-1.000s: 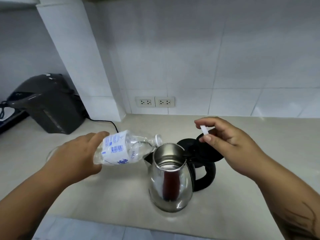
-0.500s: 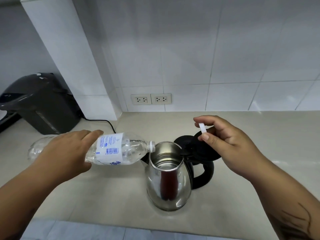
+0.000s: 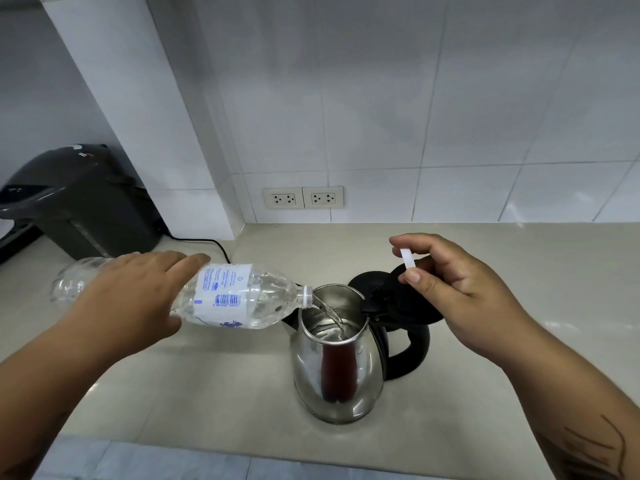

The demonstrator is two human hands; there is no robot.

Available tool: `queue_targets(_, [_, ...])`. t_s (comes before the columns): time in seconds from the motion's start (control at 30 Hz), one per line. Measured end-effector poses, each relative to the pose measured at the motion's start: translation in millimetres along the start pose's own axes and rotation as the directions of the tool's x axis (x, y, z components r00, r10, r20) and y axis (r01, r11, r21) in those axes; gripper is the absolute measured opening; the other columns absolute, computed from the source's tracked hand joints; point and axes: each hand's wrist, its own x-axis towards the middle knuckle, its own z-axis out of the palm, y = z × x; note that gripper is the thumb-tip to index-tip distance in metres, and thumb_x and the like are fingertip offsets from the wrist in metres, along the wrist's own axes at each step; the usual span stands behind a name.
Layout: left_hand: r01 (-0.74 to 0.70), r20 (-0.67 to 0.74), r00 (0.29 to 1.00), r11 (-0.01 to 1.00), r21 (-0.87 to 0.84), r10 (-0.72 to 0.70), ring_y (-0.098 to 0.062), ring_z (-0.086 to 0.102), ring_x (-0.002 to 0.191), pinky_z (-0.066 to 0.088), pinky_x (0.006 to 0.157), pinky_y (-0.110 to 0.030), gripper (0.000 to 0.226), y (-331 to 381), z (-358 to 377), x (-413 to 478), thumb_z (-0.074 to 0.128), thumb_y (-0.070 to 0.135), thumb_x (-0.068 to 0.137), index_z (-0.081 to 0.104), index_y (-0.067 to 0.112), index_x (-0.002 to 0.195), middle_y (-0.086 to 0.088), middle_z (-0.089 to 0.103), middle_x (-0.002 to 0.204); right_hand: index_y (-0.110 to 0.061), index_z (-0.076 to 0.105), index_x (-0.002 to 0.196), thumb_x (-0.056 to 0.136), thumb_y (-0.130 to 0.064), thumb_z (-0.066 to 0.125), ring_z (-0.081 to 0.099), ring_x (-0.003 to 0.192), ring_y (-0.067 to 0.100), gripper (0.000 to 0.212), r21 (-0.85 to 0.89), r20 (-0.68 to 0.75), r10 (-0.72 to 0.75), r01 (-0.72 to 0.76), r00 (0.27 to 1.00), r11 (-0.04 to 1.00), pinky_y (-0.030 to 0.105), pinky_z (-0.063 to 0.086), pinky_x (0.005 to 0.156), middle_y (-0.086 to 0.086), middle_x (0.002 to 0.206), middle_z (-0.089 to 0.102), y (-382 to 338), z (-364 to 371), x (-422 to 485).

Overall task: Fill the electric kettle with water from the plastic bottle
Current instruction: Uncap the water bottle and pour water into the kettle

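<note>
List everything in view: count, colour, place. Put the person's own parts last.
electric kettle: one, steel with black handle, front centre of the counter, its black lid hinged open.
plastic bottle: one, clear with white and blue label, tipped sideways, mouth over the kettle's opening, water running out.
bottle cap: one, white, pinched in fingertips above the lid.
dark appliance: one, dark grey, far left of the counter.
cable: one, black, on the counter behind the bottle.
wall sockets: two, white, on the tiled wall.
counter: one, beige.
left hand: one, gripping the bottle.
right hand: one, holding the cap.
</note>
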Motion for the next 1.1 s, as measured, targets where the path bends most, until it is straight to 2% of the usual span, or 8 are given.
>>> queue_targets(0.17, [-0.018,-0.01,1.0,1.0,0.005,0.018,-0.031,0.071,0.083,0.053,0.069,-0.043,0.09,0,-2,3,0.088,0.024,0.037,0.059,0.02,0.122,-0.004,0.073,0.099,-0.055,0.059,0.114,0.095,-0.017,0.057,0.065,0.1,0.02,0.043,-0.004,0.002,0.003,-0.003,1.0,1.0,0.044,0.054,0.087,-0.003,0.114,0.065,2,-1,0])
queue_targets(0.37, [-0.021,-0.004,1.0,1.0,0.003,0.021,-0.031,0.07,0.09,0.05,0.073,-0.044,0.087,-2,1,5,0.084,0.023,0.042,0.057,0.022,0.124,-0.002,0.072,0.103,-0.056,0.059,0.113,0.088,-0.03,0.055,0.065,0.098,0.02,0.036,-0.012,-0.011,0.006,-0.006,1.0,1.0,0.043,0.054,0.085,0.0,0.109,0.066,2,0,-1])
queue_targets(0.6, [-0.027,0.0,1.0,0.999,0.019,0.027,-0.031,0.071,0.09,0.052,0.073,-0.046,0.089,0,-2,8,0.088,0.026,0.04,0.058,0.021,0.123,-0.004,0.073,0.104,-0.055,0.06,0.113,0.095,-0.016,0.057,0.064,0.097,0.018,0.043,-0.003,-0.007,-0.002,0.002,1.0,1.0,0.034,0.053,0.083,-0.003,0.111,0.066,3,-1,-1])
queue_targets(1.1, [-0.023,0.013,1.0,0.999,0.041,0.022,-0.032,0.071,0.092,0.052,0.075,-0.047,0.091,2,-5,11,0.089,0.026,0.038,0.059,0.02,0.124,-0.005,0.073,0.105,-0.055,0.059,0.113,0.095,-0.016,0.058,0.064,0.097,0.017,0.043,-0.005,-0.005,-0.003,0.003,1.0,1.0,0.028,0.052,0.08,-0.002,0.11,0.066,4,-2,-1])
